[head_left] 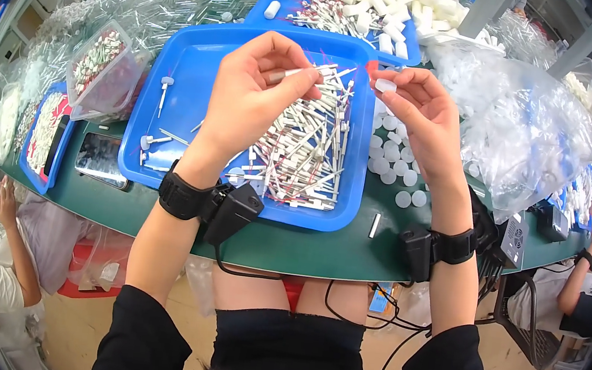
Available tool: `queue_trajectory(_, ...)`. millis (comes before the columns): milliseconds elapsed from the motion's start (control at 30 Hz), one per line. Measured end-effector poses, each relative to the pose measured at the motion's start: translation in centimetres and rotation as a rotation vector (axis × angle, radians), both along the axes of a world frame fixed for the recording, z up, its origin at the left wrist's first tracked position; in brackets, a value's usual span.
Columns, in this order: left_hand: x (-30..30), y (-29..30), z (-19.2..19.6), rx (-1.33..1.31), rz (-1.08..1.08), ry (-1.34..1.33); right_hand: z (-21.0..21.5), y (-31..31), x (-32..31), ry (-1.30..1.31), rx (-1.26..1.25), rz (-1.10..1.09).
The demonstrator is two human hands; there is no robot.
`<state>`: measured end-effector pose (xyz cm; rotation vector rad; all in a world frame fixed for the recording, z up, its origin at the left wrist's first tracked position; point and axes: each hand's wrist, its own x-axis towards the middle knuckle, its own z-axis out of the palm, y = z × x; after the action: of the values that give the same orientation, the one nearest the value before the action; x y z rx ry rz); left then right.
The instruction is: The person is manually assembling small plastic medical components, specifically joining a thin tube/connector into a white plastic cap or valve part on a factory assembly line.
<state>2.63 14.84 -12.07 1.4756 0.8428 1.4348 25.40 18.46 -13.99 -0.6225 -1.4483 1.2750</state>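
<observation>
Dark green tabletop, its edge bowed by the fisheye lens, carries the work I observe remotely through the head camera. Centrally placed is a large blue tray; a heap of slim white sticks fills its right half, with thin red strands among them. At its left, I note one stick topped by a pale disc.

Left hand: above the tray, thumb and fingers pinching a short white rod. Right hand: just beyond the tray's right rim, thumb and fingertips pinching a translucent white cap. I see rod and cap held apart.

Below the right hand, translucent round pieces lie scattered beside the tray; nearer the table edge rests a single white stick. Behind stands a second blue tray bearing white cylinders. To the left I make out a smartphone and a clear plastic bin; to the right, a clear plastic bag.
</observation>
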Motion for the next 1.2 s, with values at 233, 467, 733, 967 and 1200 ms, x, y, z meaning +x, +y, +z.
queue_trajectory(233, 1.6, -1.1, -0.6, -0.140, -0.104, 0.108, 0.4, -1.1, -1.0, 0.057, -0.095, 0.105)
queue_trajectory(467, 1.6, -1.4, -1.0, -0.073, -0.011, 0.319, 0.4, -1.1, -0.8, -0.089, -0.121, 0.117)
queue_trajectory(733, 2.3, -1.8, -1.5, 0.318, 0.170, 0.635, 0.5, -1.6, -1.2, -0.119, 0.171, 0.044)
queue_trajectory(967, 2.4, -2.1, -1.8, 0.498, 0.256, 0.835, 0.5, -2.3, -1.6, -0.155, 0.239, 0.045)
queue_trajectory(1200, 2.7, -2.5, -1.6, 0.430, 0.309, 0.752, 0.8, -2.5, -1.6, -0.278, 0.323, -0.057)
